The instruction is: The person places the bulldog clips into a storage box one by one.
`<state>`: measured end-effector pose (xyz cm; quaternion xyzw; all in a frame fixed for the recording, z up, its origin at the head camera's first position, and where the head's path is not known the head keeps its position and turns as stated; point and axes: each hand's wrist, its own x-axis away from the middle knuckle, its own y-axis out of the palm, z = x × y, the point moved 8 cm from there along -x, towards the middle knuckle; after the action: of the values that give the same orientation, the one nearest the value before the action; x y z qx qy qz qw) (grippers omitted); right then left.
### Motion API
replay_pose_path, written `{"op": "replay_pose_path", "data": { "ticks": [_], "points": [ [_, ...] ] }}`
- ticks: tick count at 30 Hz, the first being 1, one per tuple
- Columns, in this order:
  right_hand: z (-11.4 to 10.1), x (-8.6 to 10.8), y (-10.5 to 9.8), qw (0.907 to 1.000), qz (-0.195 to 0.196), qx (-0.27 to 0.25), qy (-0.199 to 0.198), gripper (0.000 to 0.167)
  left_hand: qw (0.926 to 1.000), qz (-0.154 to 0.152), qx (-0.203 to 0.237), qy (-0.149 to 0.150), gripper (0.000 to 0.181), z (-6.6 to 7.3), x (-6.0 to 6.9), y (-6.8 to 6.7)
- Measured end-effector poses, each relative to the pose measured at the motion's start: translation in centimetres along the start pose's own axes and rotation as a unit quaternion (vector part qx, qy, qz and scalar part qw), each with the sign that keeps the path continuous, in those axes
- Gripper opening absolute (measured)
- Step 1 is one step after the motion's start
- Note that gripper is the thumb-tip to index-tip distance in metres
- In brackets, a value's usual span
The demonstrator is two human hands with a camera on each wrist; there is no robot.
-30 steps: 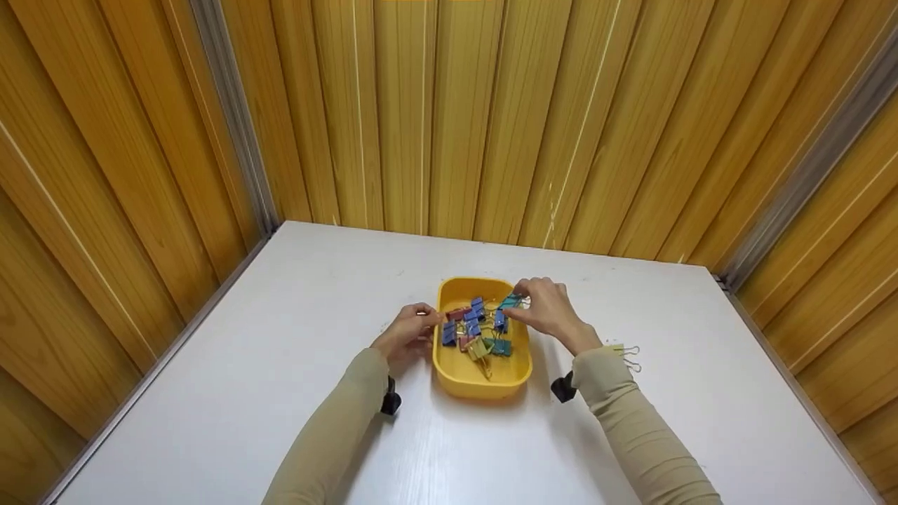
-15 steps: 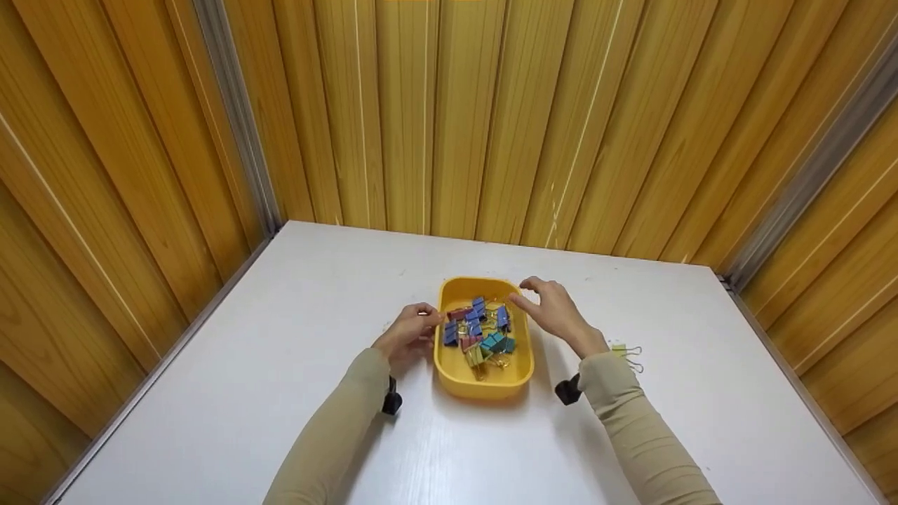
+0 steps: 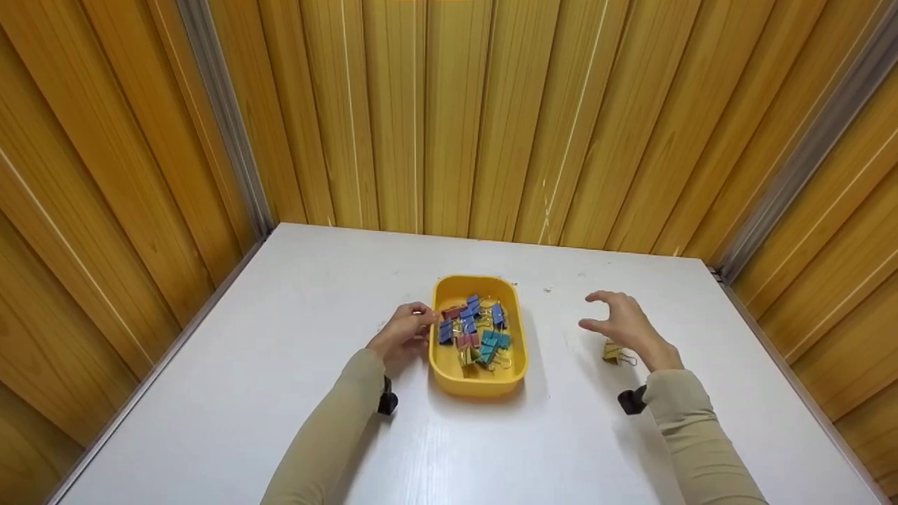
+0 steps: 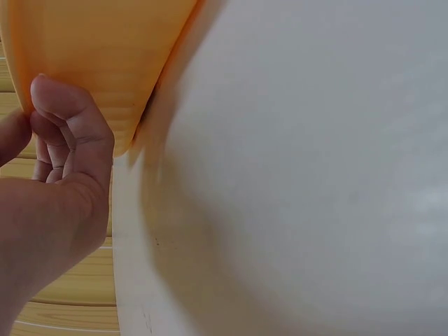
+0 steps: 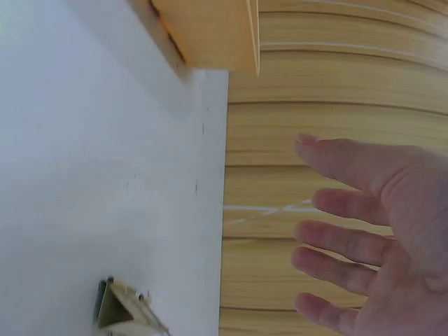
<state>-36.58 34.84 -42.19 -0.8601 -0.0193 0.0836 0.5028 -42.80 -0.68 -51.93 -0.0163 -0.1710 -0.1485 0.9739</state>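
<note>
A yellow plastic bin point(image 3: 477, 387) stands upright on the white table with several blue, red, teal and yellow binder clips inside, among them a teal clip point(image 3: 489, 346) near the front right. My left hand point(image 3: 403, 330) pinches the bin's left rim between thumb and fingers; the left wrist view shows the fingers point(image 4: 87, 129) against the outer wall. Off to the right, my right hand point(image 3: 624, 326) is held above the table with thumb and fingers spread and nothing between them. A single yellow binder clip point(image 3: 612, 352) lies on the table just below that hand, apart from it.
The white tabletop point(image 3: 316, 280) reaches back to a wood-patterned wall point(image 3: 393, 126). Similar panels stand at the left and right, with grey metal posts point(image 3: 231, 105) in the corners. A black wrist-worn piece point(image 3: 633, 400) hangs under the right sleeve.
My right hand has let go of a teal binder clip, which now lies farther forward in the bin. That hand has moved right, towards the loose yellow clip. My left hand stays at the rim.
</note>
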Motion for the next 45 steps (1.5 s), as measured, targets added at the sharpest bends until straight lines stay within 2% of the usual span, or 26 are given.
{"op": "replay_pose_path", "data": {
  "ticks": [6,11,23,31,39,45],
  "points": [
    [3.0,1.4,0.6,0.9960,-0.078,0.032,0.028,0.055,1.0000,0.005,-0.005,-0.005,0.017,0.0,0.1,-0.2],
    [4.6,2.2,1.6,0.9924,-0.099,0.060,0.042,0.056,1.0000,-0.002,-0.004,0.004,0.015,0.1,0.0,-0.1],
    [5.9,2.4,2.4,0.9963,-0.065,0.052,0.022,0.045,0.9999,0.004,-0.009,0.005,0.016,0.1,0.1,0.0],
    [6.2,2.1,2.5,0.9980,-0.049,0.025,0.033,0.041,0.9997,0.013,-0.012,-0.015,0.020,0.0,0.1,-0.2],
    [4.3,1.0,1.9,0.9996,-0.027,0.001,0.006,0.039,0.9998,0.009,-0.006,-0.016,0.019,0.0,0.0,-0.1],
    [2.2,-0.2,1.3,0.9997,-0.019,-0.010,-0.012,0.037,0.9995,0.017,-0.004,-0.025,0.019,-0.2,0.0,-0.1]
  ]
}}
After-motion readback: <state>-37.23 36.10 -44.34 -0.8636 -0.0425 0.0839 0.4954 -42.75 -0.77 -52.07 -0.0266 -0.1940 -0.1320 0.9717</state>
